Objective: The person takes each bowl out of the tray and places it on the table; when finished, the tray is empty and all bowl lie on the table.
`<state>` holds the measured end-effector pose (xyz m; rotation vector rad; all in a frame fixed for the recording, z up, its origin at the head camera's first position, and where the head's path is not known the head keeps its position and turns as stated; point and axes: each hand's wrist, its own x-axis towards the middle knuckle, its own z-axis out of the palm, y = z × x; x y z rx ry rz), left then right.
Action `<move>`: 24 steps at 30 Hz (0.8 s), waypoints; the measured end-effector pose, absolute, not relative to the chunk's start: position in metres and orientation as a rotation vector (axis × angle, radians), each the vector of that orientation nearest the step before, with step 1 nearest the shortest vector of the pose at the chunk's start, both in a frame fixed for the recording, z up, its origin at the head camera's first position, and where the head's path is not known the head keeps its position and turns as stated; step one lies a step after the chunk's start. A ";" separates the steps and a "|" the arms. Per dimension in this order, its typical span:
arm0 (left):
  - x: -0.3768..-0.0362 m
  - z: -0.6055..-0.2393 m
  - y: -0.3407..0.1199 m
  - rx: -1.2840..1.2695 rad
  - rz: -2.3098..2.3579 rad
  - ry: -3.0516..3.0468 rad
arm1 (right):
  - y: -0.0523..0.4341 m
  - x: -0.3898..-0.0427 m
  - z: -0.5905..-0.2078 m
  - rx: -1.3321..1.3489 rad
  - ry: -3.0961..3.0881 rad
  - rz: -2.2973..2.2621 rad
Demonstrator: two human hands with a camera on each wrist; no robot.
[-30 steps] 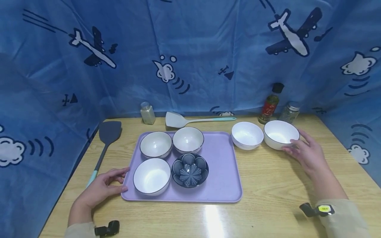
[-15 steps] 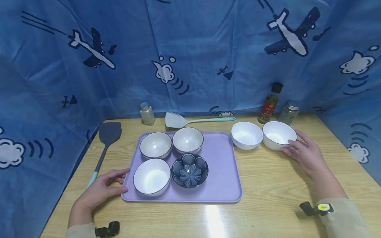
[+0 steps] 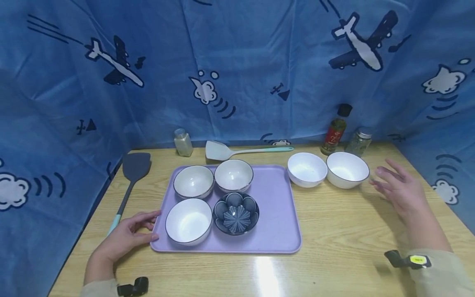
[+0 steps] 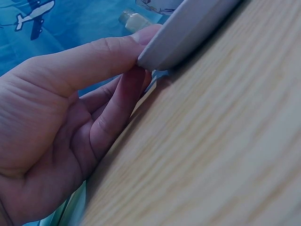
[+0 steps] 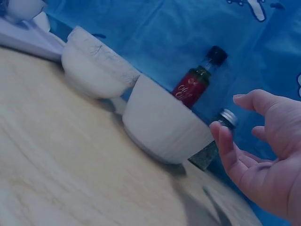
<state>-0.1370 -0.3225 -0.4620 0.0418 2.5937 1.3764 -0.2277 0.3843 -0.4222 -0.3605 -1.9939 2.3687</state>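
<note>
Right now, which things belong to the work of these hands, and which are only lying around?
Likely part of the job:
left hand, pinching the purple tray
right hand, apart from the nearest white bowl
second white bowl beside it
dark bowl and three pale bowls on the tray

Probably just lying about:
dark spatula
pale spatula
bottle
two jars

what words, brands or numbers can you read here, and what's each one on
"Olive" (probable reading, blurred): red label on the dark-capped bottle; the line below is too blurred.
Unreadable: dark marks on the yellow tag at the right sleeve, too small.
I can read no other text.
</note>
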 end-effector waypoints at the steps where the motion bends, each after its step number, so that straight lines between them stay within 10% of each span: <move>1: -0.137 -0.462 -0.323 0.041 1.375 2.592 | 0.384 -0.227 -0.421 -0.365 -1.992 2.361; 24: -0.137 -0.464 -0.324 0.057 1.373 2.586 | 0.297 -0.227 -0.377 0.240 -2.229 2.460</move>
